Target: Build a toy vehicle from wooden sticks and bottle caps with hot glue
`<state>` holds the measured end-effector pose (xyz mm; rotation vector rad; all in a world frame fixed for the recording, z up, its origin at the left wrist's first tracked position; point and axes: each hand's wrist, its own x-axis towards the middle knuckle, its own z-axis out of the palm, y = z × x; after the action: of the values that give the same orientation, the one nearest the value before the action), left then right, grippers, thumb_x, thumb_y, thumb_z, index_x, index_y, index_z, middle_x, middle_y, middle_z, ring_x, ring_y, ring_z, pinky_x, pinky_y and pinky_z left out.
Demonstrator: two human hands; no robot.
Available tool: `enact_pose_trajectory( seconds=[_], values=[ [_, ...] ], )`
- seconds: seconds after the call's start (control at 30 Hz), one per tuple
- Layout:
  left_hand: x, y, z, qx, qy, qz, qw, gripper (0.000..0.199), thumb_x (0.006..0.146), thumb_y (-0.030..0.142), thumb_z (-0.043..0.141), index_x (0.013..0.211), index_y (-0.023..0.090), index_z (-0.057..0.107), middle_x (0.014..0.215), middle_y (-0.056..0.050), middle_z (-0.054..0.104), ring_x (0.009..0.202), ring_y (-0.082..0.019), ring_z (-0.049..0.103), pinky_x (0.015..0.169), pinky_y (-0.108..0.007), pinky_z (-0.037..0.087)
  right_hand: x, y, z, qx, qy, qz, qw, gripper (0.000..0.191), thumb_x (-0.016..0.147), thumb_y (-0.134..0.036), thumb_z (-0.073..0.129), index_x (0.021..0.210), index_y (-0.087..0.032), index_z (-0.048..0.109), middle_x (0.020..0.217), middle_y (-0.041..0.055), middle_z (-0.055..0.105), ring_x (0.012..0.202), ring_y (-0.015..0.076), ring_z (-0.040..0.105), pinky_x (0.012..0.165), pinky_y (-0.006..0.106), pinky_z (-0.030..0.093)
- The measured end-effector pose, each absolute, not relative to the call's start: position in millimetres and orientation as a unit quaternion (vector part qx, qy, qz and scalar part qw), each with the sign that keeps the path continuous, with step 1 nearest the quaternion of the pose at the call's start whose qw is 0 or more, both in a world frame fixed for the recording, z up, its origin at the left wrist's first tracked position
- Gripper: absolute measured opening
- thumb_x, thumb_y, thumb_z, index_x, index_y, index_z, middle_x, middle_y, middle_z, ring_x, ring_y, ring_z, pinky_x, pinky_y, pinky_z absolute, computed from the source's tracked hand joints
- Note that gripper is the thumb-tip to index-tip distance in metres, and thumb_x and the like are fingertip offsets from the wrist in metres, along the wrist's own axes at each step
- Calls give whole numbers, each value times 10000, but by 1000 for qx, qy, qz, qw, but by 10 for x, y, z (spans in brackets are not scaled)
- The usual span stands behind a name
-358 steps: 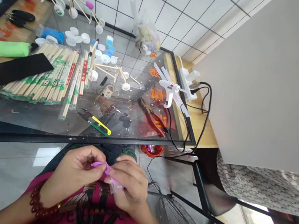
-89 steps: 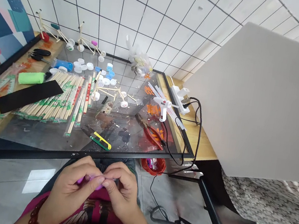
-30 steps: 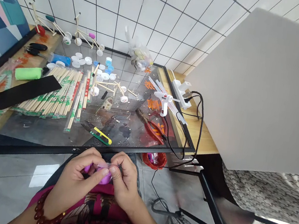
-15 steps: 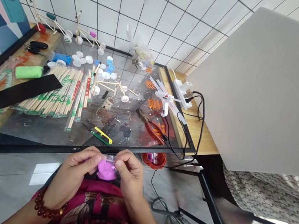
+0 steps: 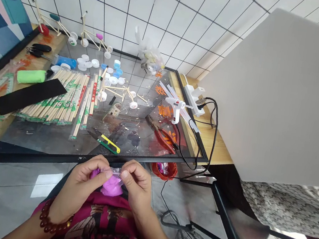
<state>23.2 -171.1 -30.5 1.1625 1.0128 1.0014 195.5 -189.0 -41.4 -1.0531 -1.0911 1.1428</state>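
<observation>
A small clear plastic bag of purple modelling clay (image 5: 112,186) hangs between my hands, just in front of the table's near edge. My left hand (image 5: 86,180) pinches its top edge on the left, thumb over the fingers, and some purple shows behind that thumb. On the right side of the same edge, my right hand (image 5: 136,184) is closed in a pinch. Yellow-and-green thread snips (image 5: 106,142) lie on the glass beyond my hands. To their right are red-handled pliers (image 5: 161,134).
Wrapped chopsticks (image 5: 54,100), a black strip (image 5: 31,96) and a green clay pack (image 5: 30,76) lie left. A stick-built tricycle (image 5: 118,91) stands mid-table near bottle caps (image 5: 114,73). A glue gun (image 5: 176,108) with its cord and a power strip (image 5: 193,96) sit right.
The purple bag has tilted and dropped slightly, with more purple showing by my left thumb. Both hands keep their pinch and shift only a little.
</observation>
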Motion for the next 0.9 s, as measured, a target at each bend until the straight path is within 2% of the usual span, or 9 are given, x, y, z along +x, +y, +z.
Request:
enact_pose_trajectory(
  seconds=[0.17, 0.3, 0.77, 0.9],
  values=[
    [232, -1695, -308, 530, 467, 444, 552, 130, 862, 298, 773, 761, 217, 778, 770, -14, 607, 695, -132, 544, 632, -244, 418, 1930, -1892, -422, -456, -502, 471, 564, 207, 963, -380, 707, 838, -222, 658, 819, -7, 602, 768, 145, 543, 734, 285, 432],
    [254, -1687, -207, 562, 470, 434, 524, 68, 827, 257, 759, 790, 231, 810, 756, -15, 636, 644, -121, 552, 581, -225, 419, 1892, -1891, -436, -462, -484, 480, 567, 226, 975, -389, 685, 829, -221, 643, 816, -9, 587, 752, 140, 529, 730, 283, 438],
    [269, -1710, -45, 610, 467, 431, 473, 148, 802, 214, 729, 654, 205, 736, 684, -6, 634, 580, -110, 538, 540, -210, 409, 1831, -1951, -358, -468, -504, 459, 562, 348, 960, -505, 673, 765, -222, 620, 764, 4, 583, 704, 153, 515, 691, 303, 435],
    [237, -1744, -73, 606, 470, 438, 469, 122, 808, 247, 768, 690, 233, 793, 676, -4, 640, 572, -104, 527, 528, -212, 382, 1842, -1953, -387, -459, -481, 460, 588, 374, 900, -522, 754, 710, -221, 637, 702, -7, 574, 678, 155, 517, 659, 303, 413]
  ],
)
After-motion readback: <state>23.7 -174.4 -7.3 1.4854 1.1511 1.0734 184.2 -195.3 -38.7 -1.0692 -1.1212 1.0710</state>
